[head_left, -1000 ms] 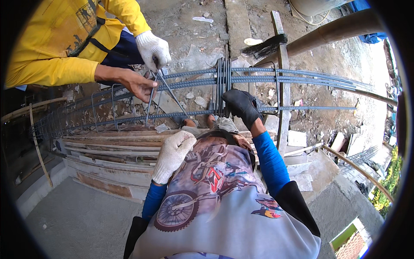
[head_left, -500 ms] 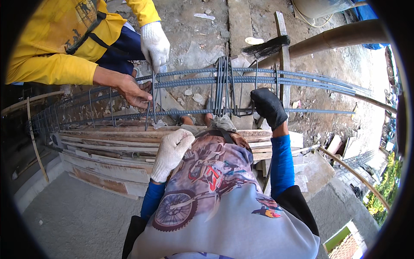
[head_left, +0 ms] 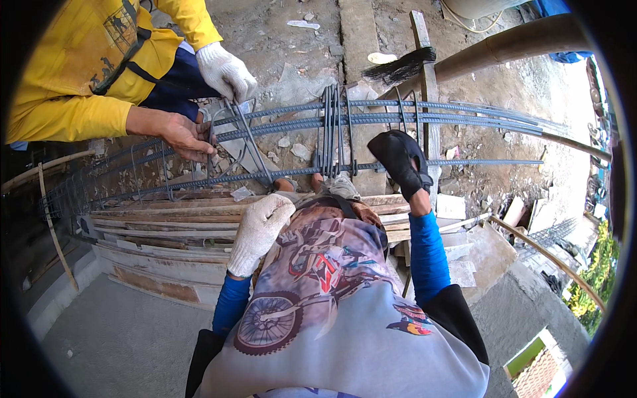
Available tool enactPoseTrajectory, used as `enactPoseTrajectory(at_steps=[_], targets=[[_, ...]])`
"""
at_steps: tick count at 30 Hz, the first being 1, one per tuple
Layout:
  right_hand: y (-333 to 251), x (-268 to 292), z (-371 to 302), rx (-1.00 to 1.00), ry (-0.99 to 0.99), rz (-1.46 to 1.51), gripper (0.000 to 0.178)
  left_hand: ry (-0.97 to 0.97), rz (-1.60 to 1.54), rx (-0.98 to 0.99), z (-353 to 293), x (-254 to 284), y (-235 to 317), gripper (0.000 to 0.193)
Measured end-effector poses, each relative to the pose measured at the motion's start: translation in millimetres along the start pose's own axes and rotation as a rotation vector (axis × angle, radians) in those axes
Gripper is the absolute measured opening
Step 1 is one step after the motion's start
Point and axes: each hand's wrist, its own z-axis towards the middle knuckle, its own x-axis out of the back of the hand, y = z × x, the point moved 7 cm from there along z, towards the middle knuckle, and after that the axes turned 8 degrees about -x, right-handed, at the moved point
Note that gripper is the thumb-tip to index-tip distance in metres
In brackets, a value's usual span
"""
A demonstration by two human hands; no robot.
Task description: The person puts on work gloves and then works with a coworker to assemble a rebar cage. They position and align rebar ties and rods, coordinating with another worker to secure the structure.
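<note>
My right hand (head_left: 401,162), in a black glove, is over the long ribbed steel bars (head_left: 371,119). Its fingers stretch leftward, apart from the thumb, close to a thin bent-wire stirrup (head_left: 401,109) partly hidden behind the hand. My left hand (head_left: 262,229), in a white knit glove, stays curled by my shirt; whatever it may hold is hidden. A bunch of stirrups (head_left: 328,129) stands around the bars in the middle. At the left, a co-worker's gloved hand (head_left: 227,71) and bare hand (head_left: 188,136) are at a tilted stirrup (head_left: 249,139).
Stacked wooden boards (head_left: 166,222) lie between me and the bars. A timber strip (head_left: 424,66) passes under the bars, with a bundle of black wire (head_left: 401,64) across it. A thick bamboo pole (head_left: 511,50) slants at the upper right. Rubble litters the ground.
My right hand has turned and opened, and a stirrup near it has shifted right along the bars. The co-worker's stirrup has tilted. My left hand remains curled.
</note>
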Motion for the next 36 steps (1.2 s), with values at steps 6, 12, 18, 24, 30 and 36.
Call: enactPoseTrajectory(at_steps=[6,12,18,24,30,36], targets=[[-44.7,-81.4,34.2,0.143,-0.162,-0.042,0.028,0.003,0.016,-0.049,5.1,-5.9,2.3,0.015],[-19.2,-60.9,33.6,0.083,-0.188,0.017,0.026,0.05,-0.038,-0.014,-2.2,-0.7,-1.7,0.014],[6.4,-12.3,1.4,-0.092,-0.041,0.119,0.024,0.082,-0.087,0.005,-9.6,-0.5,-9.4,0.014],[-38.7,-64.1,22.3,0.129,-0.106,0.003,0.023,0.018,-0.043,-0.007,-0.6,-4.6,-7.5,0.015],[-59.9,-111.1,53.5,0.274,-0.33,-0.037,0.021,0.0,-0.008,-0.044,13.6,-8.2,-6.0,0.018],[-40.8,-68.8,40.9,0.212,-0.311,0.062,0.02,0.043,-0.056,-0.009,6.5,-13.2,-16.9,0.019]])
